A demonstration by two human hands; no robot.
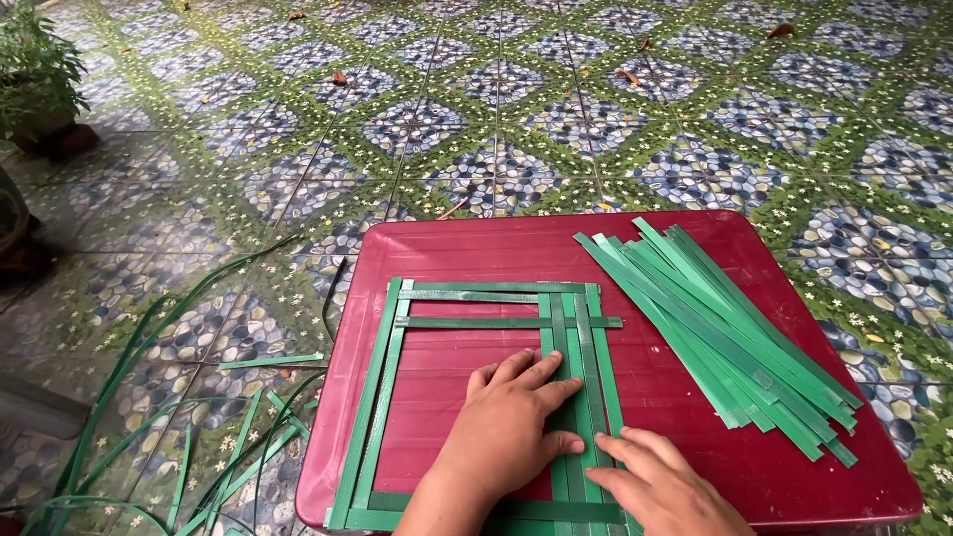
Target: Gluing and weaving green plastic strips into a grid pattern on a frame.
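Loose green offcuts [263, 362] are scattered on the tiled floor [556, 109] at the left. On the low red table [695, 437], a frame of woven green strips [496, 323] is laid out flat. The left hand [506, 432] is spread flat, fingers open, on the upright strips, holding nothing. The right hand [660, 486] is pressed beside it, fingers extended. The uprights are best kept parallel and snug by even downward pressure while crossings are tightened. A pile of spare strips [725, 337] lies at the right.
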